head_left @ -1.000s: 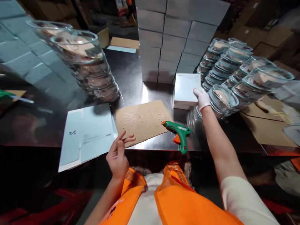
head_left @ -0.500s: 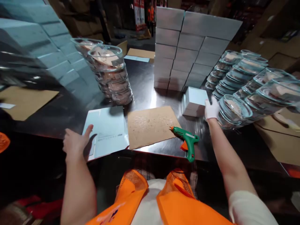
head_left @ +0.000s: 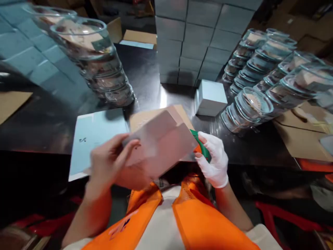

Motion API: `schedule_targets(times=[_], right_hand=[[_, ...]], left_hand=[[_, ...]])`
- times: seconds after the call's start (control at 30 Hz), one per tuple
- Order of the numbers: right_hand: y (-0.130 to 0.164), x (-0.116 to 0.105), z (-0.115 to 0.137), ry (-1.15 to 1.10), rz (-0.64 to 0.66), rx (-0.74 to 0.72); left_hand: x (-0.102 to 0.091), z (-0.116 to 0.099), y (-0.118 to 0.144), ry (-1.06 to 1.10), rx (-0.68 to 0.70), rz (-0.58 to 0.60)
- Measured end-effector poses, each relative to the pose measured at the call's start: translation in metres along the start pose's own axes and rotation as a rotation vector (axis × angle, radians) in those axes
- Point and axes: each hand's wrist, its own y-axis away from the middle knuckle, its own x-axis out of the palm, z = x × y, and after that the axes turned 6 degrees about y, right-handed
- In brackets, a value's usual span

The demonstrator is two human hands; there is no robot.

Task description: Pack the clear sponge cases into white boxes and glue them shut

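My bare left hand point(head_left: 108, 158) grips a flat folded carton point(head_left: 161, 142) by its left end. The carton is tilted and blurred by motion, held above the brown cardboard piece point(head_left: 140, 116) and the table's front edge. My right hand point(head_left: 213, 159), in a white glove with bare fingertips, has its thumb and fingers around a green glue gun point(head_left: 205, 151) with an orange trigger. The carton and the hand hide much of the gun. Left of the cardboard lies another pale flat carton point(head_left: 99, 126).
Stacked glass containers stand at left point(head_left: 104, 69) and at right point(head_left: 249, 104). A wall of white boxes point(head_left: 192, 45) rises at the back, with a small white box point(head_left: 211, 99) before it. Brown cardboard point(head_left: 304, 135) lies far right.
My left hand has lifted a flat carton and brought it right, over the cardboard. My right hand has left the small white box and come to the glue gun. The view has tipped downward.
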Motion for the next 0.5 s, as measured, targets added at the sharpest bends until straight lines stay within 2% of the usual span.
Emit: schedule_targets(times=[0.07,0.1,0.2,0.27,0.3,0.4,0.5], right_hand=[[-0.012,0.007,0.005,0.029,0.027,-0.019],[-0.013,0.010,0.004,0.042,0.088,0.008],[-0.003,0.018,-0.005,-0.016,0.377,0.196],[0.009,0.023,-0.010,-0.080,0.519,0.302],[0.014,0.025,-0.011,-0.100,0.561,0.312],[0.021,0.030,-0.007,-0.154,0.583,0.247],[0.019,0.031,0.001,-0.223,0.463,0.251]], left_hand=[[0.025,-0.004,0.018,0.064,0.067,0.180],[0.034,0.000,0.028,0.083,0.091,0.225],[0.046,0.022,0.050,0.099,0.152,0.201],[0.043,0.036,0.058,0.105,0.178,0.183],[0.040,0.042,0.061,0.110,0.182,0.196],[0.030,0.051,0.064,0.117,0.185,0.249],[0.023,0.052,0.065,0.137,0.205,0.264]])
